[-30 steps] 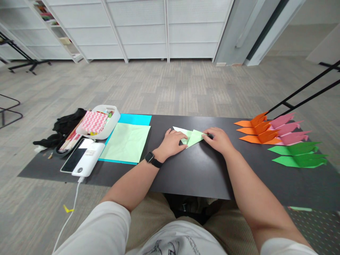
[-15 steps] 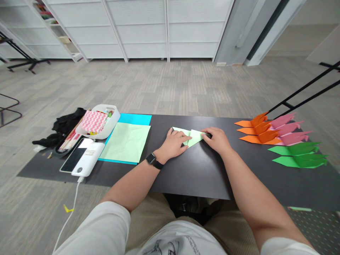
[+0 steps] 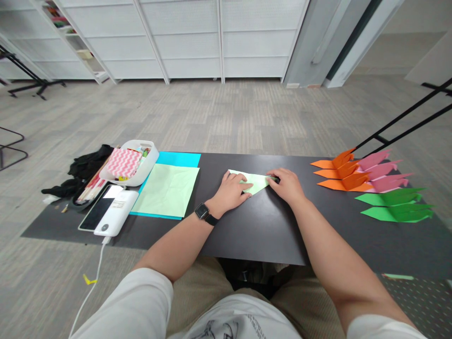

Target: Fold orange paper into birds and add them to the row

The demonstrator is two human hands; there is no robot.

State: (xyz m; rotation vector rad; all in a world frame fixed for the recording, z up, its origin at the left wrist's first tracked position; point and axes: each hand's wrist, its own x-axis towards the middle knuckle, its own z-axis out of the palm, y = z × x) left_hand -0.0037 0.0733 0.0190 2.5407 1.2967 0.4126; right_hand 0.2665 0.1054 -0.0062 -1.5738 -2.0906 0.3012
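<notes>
A folded sheet of light green paper (image 3: 259,180) lies on the dark table between my hands, its outline a long triangle narrowing to the right. My left hand (image 3: 233,189) rests over the left part of this paper, fingers spread and laid on it. At the paper's right tip, my right hand (image 3: 286,182) pinches the edge between thumb and fingers. Some of the fingertips there are hidden. A black watch (image 3: 202,212) sits on my left wrist.
Light green sheets (image 3: 167,188) lie on blue paper (image 3: 180,159) to the left. Beyond them are a white basket (image 3: 152,157), a white power bank (image 3: 115,216) with a cable, and a phone (image 3: 94,212). Folded orange (image 3: 341,176), pink (image 3: 383,174) and green birds (image 3: 395,212) stand at right.
The raised flap in the middle of the light green paper has come down, so the paper now looks like one flatter triangle. Both hands have stayed in nearly the same places.
</notes>
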